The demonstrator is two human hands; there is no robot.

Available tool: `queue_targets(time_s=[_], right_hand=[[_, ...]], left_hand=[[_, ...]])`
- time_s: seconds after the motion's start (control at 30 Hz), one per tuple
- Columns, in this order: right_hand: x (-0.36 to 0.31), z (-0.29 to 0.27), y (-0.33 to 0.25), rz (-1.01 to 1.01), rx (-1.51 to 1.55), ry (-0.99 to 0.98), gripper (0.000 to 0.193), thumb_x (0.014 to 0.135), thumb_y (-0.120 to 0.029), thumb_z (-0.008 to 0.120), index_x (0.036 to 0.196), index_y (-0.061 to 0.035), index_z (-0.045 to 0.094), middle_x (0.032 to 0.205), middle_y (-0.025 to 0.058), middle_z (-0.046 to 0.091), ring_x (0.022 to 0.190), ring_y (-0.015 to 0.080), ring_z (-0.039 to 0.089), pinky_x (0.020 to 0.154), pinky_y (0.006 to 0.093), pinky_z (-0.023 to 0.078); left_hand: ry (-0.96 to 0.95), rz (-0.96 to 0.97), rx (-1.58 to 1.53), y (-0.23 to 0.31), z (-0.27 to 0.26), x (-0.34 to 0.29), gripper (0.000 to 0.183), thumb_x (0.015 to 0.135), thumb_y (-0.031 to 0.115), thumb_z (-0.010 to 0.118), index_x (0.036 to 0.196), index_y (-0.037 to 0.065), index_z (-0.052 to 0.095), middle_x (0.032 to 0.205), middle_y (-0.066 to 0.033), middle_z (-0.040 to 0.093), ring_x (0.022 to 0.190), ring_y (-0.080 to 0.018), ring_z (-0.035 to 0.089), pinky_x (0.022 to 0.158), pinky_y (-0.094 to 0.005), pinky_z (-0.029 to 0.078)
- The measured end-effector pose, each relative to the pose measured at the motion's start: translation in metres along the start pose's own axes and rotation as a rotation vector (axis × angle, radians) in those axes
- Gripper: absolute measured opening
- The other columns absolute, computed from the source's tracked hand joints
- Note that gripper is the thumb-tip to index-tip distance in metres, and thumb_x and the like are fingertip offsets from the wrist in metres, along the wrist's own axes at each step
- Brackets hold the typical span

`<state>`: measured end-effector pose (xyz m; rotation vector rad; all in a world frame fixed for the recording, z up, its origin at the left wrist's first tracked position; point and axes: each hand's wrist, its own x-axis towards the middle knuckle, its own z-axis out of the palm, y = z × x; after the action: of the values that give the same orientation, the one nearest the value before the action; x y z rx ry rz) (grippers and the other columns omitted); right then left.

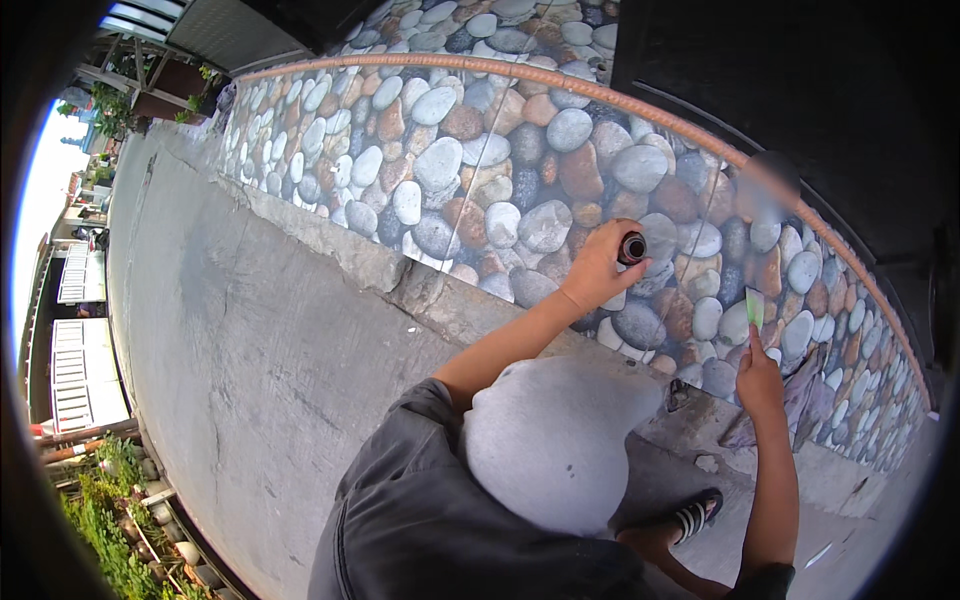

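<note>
The grip of the left hand [598,268] is closed around a small dark cylinder [632,247], seen end-on with a reddish ring at its mouth and held against a wall covering printed with pebbles [470,150]. To its right and lower, the grip of the right hand [760,378] pinches one small, flat, pale green card [755,305], upright, its upper edge against the same covering. The two hands are well apart, both raised to the wall.

The covering is a smooth sheet showing rounded river stones in grey, white, rust and blue-black, too many to count. Two thin pale lines run down it, one left of the cylinder and one between the hands. A single orange-brown band [560,75] trims its curved top edge, and dark panels [800,90] stand above. A blurred patch sits on the wall above the card.

Below the sheet runs a rough concrete ledge [400,275], chipped in places, then a bare, hairline-cracked concrete floor [230,370]. The person wears a dark grey shirt [420,520]; one black striped sandal [697,515] shows at lower right. Along the left rim stand white slatted fencing [75,375], green plants [100,510] and a row of stones.
</note>
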<state>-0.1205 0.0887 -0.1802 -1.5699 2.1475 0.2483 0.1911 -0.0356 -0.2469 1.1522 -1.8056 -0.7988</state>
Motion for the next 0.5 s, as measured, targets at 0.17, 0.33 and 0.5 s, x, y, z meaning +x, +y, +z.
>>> queue_targets(time_s=[0.17, 0.33, 0.5], right_hand=[[-0.021, -0.052, 0.039, -0.05, 0.154, -0.066, 0.049, 0.097, -0.021, 0.048, 0.146, -0.0215, 0.042, 0.097, 0.0272, 0.067, 0.093, 0.0446, 0.065, 0.085, 0.0543, 0.049], [-0.064, -0.107, 0.145, 0.042, 0.034, 0.026, 0.039, 0.095, -0.019, 0.05, 0.133, -0.0162, 0.057, 0.107, 0.0226, 0.068, 0.099, 0.0396, 0.065, 0.091, 0.0492, 0.05], [-0.129, -0.065, 0.212, 0.047, 0.09, 0.163, 0.04, 0.096, -0.02, 0.05, 0.135, -0.0198, 0.056, 0.096, 0.0211, 0.069, 0.085, 0.0406, 0.067, 0.082, 0.0487, 0.053]], left_hand=[[-0.045, -0.215, -0.227, -0.014, 0.005, -0.002, 0.044, 0.084, 0.015, 0.078, 0.118, 0.003, 0.052, 0.101, -0.0116, 0.062, 0.09, -0.0202, 0.063, 0.079, -0.0307, 0.051], [-0.113, -0.114, -0.196, 0.027, -0.007, 0.031, 0.037, 0.088, 0.007, 0.073, 0.118, 0.003, 0.053, 0.114, -0.009, 0.06, 0.095, -0.0152, 0.061, 0.087, -0.0285, 0.049], [-0.258, -0.007, -0.165, 0.117, 0.004, 0.075, 0.032, 0.09, 0.008, 0.072, 0.117, 0.003, 0.056, 0.104, -0.0062, 0.062, 0.092, -0.0126, 0.061, 0.083, -0.0269, 0.05]])
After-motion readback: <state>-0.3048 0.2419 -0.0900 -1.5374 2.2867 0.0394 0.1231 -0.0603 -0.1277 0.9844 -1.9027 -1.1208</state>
